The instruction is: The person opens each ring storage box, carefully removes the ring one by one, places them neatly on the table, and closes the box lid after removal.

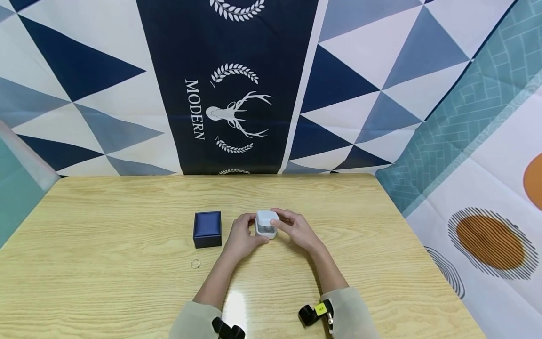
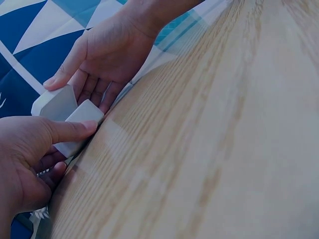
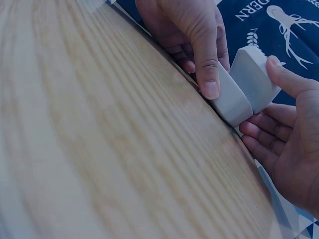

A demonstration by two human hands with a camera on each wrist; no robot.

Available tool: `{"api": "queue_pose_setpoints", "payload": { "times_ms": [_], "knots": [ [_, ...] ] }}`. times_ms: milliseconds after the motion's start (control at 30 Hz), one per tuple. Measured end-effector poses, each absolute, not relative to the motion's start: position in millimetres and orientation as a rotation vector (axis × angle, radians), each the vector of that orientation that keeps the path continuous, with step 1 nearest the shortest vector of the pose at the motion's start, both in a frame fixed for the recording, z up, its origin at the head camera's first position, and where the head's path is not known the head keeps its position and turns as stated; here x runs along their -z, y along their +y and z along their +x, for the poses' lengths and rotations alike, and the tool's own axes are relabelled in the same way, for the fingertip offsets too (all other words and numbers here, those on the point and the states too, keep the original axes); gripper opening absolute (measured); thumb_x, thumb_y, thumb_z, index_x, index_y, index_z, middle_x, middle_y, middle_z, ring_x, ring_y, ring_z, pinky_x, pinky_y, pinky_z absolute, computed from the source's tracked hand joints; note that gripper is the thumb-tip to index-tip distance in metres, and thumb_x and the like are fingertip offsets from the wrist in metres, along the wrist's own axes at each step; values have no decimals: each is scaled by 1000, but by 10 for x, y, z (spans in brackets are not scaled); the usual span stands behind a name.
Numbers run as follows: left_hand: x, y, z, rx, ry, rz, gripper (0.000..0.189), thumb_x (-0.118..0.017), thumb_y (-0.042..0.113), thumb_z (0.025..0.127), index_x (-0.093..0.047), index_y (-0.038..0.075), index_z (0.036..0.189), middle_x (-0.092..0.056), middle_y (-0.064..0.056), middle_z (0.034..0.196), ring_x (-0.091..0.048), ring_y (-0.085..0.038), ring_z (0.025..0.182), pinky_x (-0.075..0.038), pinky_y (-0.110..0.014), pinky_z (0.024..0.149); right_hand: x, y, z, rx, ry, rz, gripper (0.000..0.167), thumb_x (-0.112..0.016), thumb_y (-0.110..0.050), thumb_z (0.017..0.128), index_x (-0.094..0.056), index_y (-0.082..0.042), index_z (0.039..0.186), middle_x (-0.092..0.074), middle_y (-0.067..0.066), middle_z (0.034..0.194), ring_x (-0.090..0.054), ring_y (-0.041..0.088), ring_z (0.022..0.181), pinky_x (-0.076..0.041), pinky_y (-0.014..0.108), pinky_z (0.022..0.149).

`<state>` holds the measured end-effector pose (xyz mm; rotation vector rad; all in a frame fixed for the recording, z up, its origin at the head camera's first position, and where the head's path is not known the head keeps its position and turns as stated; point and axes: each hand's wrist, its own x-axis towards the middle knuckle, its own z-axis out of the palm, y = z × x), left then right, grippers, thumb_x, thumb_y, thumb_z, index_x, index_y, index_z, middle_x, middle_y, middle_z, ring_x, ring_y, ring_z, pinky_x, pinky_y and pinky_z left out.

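Observation:
A small white ring box (image 1: 266,224) stands on the table with its hinged lid (image 3: 256,74) part-way up. My left hand (image 1: 243,238) grips the box's base (image 2: 85,118), thumb along the near side. My right hand (image 1: 298,229) pinches the lid between thumb and fingers from the right. In the head view a grey interior shows below the lid; the details inside are too small to make out. A dark blue box (image 1: 207,229) sits left of my left hand, its top down. Nearer to me lies a thin ring (image 1: 195,263).
The wooden table (image 1: 106,282) reaches back to a patterned cloth backdrop (image 1: 237,155). A light patterned cloth (image 1: 478,197) hangs along the right side. Both sleeves carry small black wrist cameras (image 1: 311,314).

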<state>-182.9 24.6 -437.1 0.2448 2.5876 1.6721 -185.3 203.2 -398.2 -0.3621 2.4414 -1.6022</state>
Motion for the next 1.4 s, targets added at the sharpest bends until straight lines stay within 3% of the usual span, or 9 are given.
{"api": "queue_pose_setpoints", "payload": {
  "times_ms": [1400],
  "knots": [
    [4366, 250, -1827, -1672, 2582, 232, 65, -83, 16, 68, -53, 0, 123, -55, -15, 123, -50, -31, 118, -48, -43, 91, 3981, 2027, -1859, 1593, 2464, -358, 45, -52, -21, 96, -48, 1, 134, -57, 21, 125, -54, 33, 117, -41, 46, 101]
  ]
}}
